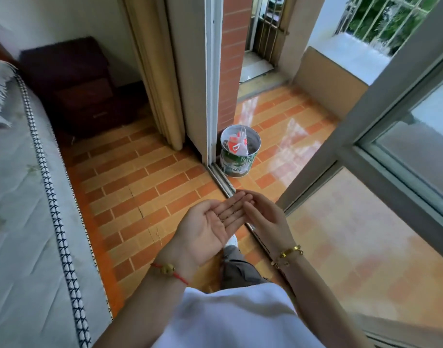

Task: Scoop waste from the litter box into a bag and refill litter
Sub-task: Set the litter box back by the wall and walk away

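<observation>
My left hand (210,227) is held palm up in front of me, fingers spread flat, with a few small dark specks on the fingers. Beside it, my right hand (268,217) is turned on edge with its fingertips touching the left fingertips, and it holds nothing. Ahead on the floor, a round bucket (240,167) with a green and white printed wall stands by the sliding-door track. Inside it lies a knotted white and red plastic bag (239,144). No litter box or scoop is in view.
A mattress (22,222) runs along the left. A dark wooden nightstand (77,89) stands behind it, next to a beige curtain (155,84). The sliding glass door (391,151) is on the right, and its floor track (221,178) leads to a tiled balcony.
</observation>
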The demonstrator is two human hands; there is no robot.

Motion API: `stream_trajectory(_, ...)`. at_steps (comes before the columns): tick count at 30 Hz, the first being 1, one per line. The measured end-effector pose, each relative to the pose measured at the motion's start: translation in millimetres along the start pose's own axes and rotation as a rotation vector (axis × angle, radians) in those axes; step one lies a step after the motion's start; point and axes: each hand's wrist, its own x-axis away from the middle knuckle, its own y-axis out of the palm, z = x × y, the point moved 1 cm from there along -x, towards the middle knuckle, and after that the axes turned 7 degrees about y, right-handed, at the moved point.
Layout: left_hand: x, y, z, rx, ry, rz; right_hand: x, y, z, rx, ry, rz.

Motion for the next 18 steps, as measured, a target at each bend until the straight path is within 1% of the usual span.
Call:
stream_trajectory(5,-80,25,53,0.023,0.037,0.024,-104,-7,-16,-0.014,0.006,-0.044)
stream_trajectory(12,-190,85,133,0.035,0.107,0.030,-252,-27,-69,0.043,-0.039,-0.107)
stream_trajectory(15,-227,104,161,0.030,0.121,0.031,-303,-31,-88,0.079,-0.052,-0.129)
stream_trajectory(18,-260,120,185,0.026,0.123,0.028,-345,-36,-97,0.092,-0.047,-0.114)
